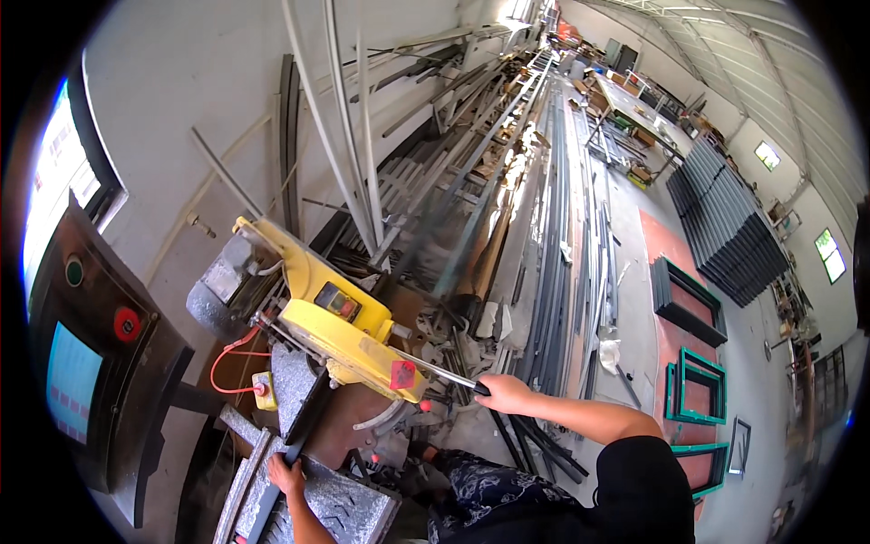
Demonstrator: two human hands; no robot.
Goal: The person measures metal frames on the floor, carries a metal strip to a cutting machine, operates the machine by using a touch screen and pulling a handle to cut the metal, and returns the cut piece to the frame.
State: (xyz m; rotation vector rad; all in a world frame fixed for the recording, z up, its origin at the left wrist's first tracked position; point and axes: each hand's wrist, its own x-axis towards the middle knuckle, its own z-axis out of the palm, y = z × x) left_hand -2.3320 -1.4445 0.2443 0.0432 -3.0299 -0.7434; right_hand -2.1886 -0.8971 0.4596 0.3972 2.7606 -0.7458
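Dark profile [299,426] under left hand [287,473].

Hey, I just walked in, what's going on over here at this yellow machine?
A person stands at a yellow chop saw in a metal workshop. The right hand grips the end of the saw's long handle, and the left hand presses on a dark metal bar lying on the saw's bed under the head. A control panel with a screen and round buttons stands at the left. Long metal profiles are stacked behind the saw, and green frames lie on the floor at the right.
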